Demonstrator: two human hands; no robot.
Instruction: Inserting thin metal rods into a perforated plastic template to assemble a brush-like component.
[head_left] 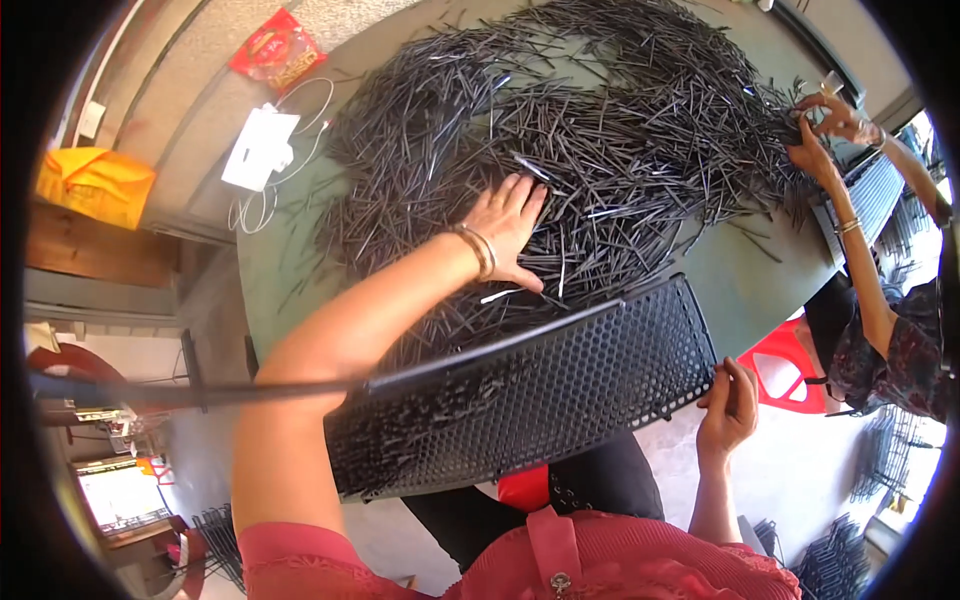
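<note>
A wide heap of thin black sticks [620, 130] covers much of the green table. My left hand [505, 225] rests on the near side of the heap with its fingers spread, palm down, and grips nothing. Across my lap and against the table edge lies a long black perforated panel [590, 365] with rows of round holes. Many holes at its left part have short black pieces in them; those toward the right look bare. My right hand [730, 405] is curled at the panel's right end, its thumb and fingers closed on the edge.
At the far right another person's hands [825, 130] handle black sticks above a similar panel [870, 205]. A white box with a cable [260, 150] and a red packet [277, 50] lie at the upper left, with a yellow bag [95, 185] beyond. A red stool [785, 370] stands to the right.
</note>
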